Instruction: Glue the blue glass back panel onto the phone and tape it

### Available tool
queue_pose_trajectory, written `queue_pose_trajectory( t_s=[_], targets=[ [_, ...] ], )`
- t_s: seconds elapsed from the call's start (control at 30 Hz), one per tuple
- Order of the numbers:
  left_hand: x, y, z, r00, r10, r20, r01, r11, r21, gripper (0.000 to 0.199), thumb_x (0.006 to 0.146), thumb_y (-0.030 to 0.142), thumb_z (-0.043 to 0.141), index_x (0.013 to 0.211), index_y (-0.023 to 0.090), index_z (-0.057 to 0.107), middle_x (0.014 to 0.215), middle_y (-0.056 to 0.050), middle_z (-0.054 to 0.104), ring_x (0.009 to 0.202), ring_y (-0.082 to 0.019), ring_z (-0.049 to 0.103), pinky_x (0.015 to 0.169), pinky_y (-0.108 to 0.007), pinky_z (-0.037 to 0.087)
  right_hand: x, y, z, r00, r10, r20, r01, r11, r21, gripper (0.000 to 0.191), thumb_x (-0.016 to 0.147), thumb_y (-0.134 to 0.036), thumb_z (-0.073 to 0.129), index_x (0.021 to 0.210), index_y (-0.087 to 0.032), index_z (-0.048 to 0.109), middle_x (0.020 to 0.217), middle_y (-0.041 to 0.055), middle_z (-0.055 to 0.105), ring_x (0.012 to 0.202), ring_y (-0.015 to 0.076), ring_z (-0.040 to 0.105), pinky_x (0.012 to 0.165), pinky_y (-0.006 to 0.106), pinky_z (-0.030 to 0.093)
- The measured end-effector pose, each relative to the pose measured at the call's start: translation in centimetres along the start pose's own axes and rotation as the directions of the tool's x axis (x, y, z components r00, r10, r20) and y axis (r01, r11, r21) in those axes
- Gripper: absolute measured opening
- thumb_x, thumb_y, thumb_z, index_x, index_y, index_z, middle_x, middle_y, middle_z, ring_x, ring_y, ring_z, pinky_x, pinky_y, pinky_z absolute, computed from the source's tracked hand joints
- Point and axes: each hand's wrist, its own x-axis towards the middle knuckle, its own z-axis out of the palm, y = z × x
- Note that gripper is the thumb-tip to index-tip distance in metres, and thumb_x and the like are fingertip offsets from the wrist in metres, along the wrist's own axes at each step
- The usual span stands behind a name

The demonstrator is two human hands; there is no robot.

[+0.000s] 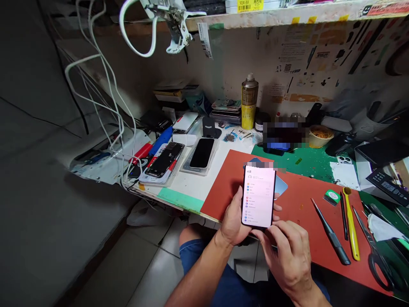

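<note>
Two-handed, steadying the phone (258,198) by gripping with the left hand (234,219), curling the right hand (290,251) by its corner; cannot tell if pinching.

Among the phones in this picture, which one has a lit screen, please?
The lit phone in the left hand: its screen glows, while the black phone lying left of the red mat has a dark screen.

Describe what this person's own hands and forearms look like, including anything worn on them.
The left hand and right hand are both ungloved, with no rings to be seen. No watch or band shows at either wrist. The forearms are bare as far as the picture shows, with no sleeve in view.
</note>
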Motion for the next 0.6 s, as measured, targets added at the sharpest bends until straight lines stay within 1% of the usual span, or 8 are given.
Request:
queue_pose_trajectory(
  t_s=[0.03,0.1,0.17,0.23,0.4,0.47,0.6],
  targets=[
    [0.0,0.0,0.0,1.0,0.009,-0.016,-0.009,1.0,0.002,0.082,0.109,0.072,0.036,0.144,0.007,0.07,0.125,-0.023,0.08,0.094,-0.029,0.08,0.088,-0.039,0.063,0.0,0.0,-0.2,0.999,-0.032,0.01,0.032,0.999,0.034,0.021,0.096,-0.013,0.082,0.113,-0.009,0.071,0.11,0.017,0.075,0.102,0.0294,0.067,0.089,0.045,0.057],
    [0.1,0.0,0.1,0.998,0.044,-0.044,-0.045,0.999,-0.005,0.075,0.11,0.068,0.038,0.146,0.011,0.07,0.131,-0.021,0.079,0.094,-0.028,0.08,0.087,-0.039,0.063,-0.1,-0.1,-0.6,0.995,-0.088,0.044,0.083,0.991,0.103,0.017,0.098,-0.01,0.076,0.114,-0.007,0.072,0.118,0.0204,0.077,0.108,0.0313,0.066,0.091,0.047,0.057],
    [0.2,0.0,0.3,0.997,0.059,-0.056,-0.06,0.998,-0.02,0.069,0.11,0.065,0.041,0.146,0.014,0.07,0.136,-0.02,0.077,0.096,-0.029,0.08,0.087,-0.04,0.064,-0.1,-0.1,-1.0,0.989,-0.121,0.087,0.107,0.982,0.154,0.017,0.1,-0.009,0.07,0.116,-0.005,0.072,0.126,0.0228,0.078,0.114,0.0332,0.065,0.093,0.049,0.057],
    [0.2,0.1,0.5,0.996,0.061,-0.063,-0.063,0.997,-0.034,0.067,0.11,0.063,0.042,0.146,0.014,0.07,0.139,-0.02,0.076,0.1,-0.03,0.079,0.087,-0.041,0.064,0.0,0.0,-1.2,0.984,-0.135,0.115,0.113,0.977,0.18,0.018,0.102,-0.01,0.067,0.118,-0.005,0.072,0.13,0.0234,0.077,0.118,0.0341,0.064,0.094,0.05,0.056],
    [0.3,0.1,0.9,0.995,0.058,-0.076,-0.061,0.997,-0.036,0.067,0.109,0.061,0.043,0.144,0.011,0.07,0.138,-0.021,0.076,0.103,-0.031,0.079,0.084,-0.04,0.064,0.1,0.0,-1.3,0.972,-0.181,0.148,0.15,0.969,0.199,0.019,0.103,-0.012,0.064,0.12,-0.006,0.072,0.131,0.0226,0.079,0.12,0.0331,0.064,0.096,0.05,0.055],
    [0.3,0.2,0.9,0.995,0.063,-0.074,-0.066,0.997,-0.041,0.067,0.11,0.061,0.042,0.145,0.012,0.07,0.139,-0.021,0.075,0.104,-0.032,0.079,0.085,-0.041,0.064,0.2,0.0,-1.3,0.972,-0.177,0.158,0.147,0.972,0.184,0.021,0.104,-0.013,0.063,0.122,-0.006,0.072,0.13,0.0219,0.08,0.121,0.0337,0.064,0.097,0.051,0.053],
    [0.3,0.1,0.9,0.994,0.073,-0.086,-0.077,0.996,-0.039,0.064,0.11,0.059,0.044,0.147,0.013,0.069,0.139,-0.021,0.076,0.107,-0.032,0.079,0.094,-0.042,0.062,0.4,0.0,-1.2,0.985,-0.083,0.154,0.065,0.99,0.123,0.031,0.102,-0.014,0.067,0.132,-0.006,0.068,0.138,0.0236,0.076,0.131,0.0383,0.062,0.1,0.053,0.05]
  ],
)
